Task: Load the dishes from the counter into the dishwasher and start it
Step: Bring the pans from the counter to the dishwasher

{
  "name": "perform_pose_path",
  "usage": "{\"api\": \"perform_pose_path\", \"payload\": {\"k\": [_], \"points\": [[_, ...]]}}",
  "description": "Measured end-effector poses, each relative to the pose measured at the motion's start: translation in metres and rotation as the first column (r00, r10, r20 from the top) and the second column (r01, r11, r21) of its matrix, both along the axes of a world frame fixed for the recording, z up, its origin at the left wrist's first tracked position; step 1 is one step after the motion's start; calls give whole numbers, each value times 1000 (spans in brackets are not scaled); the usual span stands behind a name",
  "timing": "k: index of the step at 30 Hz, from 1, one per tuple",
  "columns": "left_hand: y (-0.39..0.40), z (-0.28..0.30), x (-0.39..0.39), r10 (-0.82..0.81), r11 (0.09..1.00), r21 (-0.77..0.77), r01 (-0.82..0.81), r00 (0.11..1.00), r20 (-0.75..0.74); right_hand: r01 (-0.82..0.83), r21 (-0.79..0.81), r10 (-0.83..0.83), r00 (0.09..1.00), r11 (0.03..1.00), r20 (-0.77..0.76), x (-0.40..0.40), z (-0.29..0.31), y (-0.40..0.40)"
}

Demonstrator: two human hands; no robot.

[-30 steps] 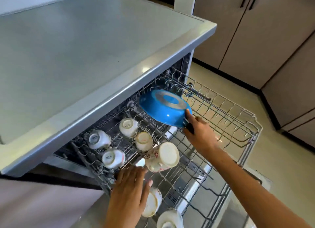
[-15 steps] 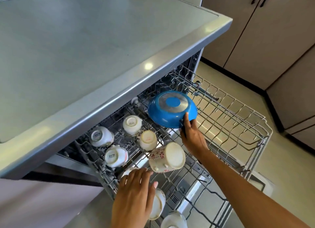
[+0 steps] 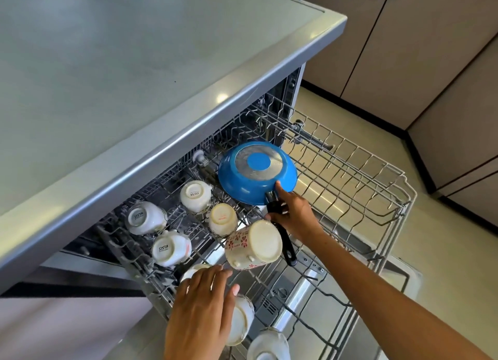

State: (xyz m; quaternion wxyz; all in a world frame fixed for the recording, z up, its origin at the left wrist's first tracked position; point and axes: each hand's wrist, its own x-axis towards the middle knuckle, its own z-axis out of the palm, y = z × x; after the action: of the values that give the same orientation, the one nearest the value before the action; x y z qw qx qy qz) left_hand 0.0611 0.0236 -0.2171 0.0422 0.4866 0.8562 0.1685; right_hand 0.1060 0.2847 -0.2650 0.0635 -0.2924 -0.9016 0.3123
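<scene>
Head view: upper rack [image 3: 377, 198] of dishwasher pulled out under grey bench [image 3: 134, 76]. Blue pan [image 3: 257, 172] lies upside down in rack, w/ black handle [image 3: 281, 233] pointing toward the person. Right hand [image 3: 295, 217] has its grip clenched round that handle, index finger stretched onto pan's rim. Left hand [image 3: 200, 311] rests w/ relaxed fingers on a white cup [image 3: 239, 322] at rack's near edge, grip released. Floral mug [image 3: 252, 245] & other cups upside down in rack's left part
</scene>
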Motion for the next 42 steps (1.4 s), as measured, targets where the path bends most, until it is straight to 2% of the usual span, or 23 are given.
{"api": "perform_pose_path", "payload": {"k": [5,11,15,18,22,25,28,32,37,40,42], "points": [[1,1,0,-4,1000,3,4,1000,0,86,-129,-93,994,988,-51,-2,1,-8],[1,1,1,-5,1000,-17,5,1000,31,172,-185,-184,982,968,-50,-9,1,-5],[2,0,1,-1,1000,-17,1,1000,15,118,-145,-109,992,982,68,-9,7,-6],[1,4,1,18,1000,-23,-18,1000,18,98,36,-103,979,995,175,-1,24,-14],[-2,10,2,-7,1000,31,5,998,60,249,180,-244,968,952,-52,24,57,-41],[-8,26,2,-9,994,107,-7,989,148,282,131,-265,955,950,-134,44,89,-74],[-27,86,7,-19,991,134,-8,980,200,228,65,-213,960,971,-184,65,141,-115],[-87,190,28,33,972,227,-65,989,142,178,-41,-183,945,983,-271,80,226,-196],[-203,277,48,244,931,269,-248,969,50,-152,-172,84,933,973,-349,64,295,-295],[-278,306,60,468,842,305,-445,884,-3,-349,-149,266,877,925,-400,37,333,-341],[-328,321,69,626,742,346,-573,778,-55,-474,-168,373,829,865,-417,16,357,-380]]}}
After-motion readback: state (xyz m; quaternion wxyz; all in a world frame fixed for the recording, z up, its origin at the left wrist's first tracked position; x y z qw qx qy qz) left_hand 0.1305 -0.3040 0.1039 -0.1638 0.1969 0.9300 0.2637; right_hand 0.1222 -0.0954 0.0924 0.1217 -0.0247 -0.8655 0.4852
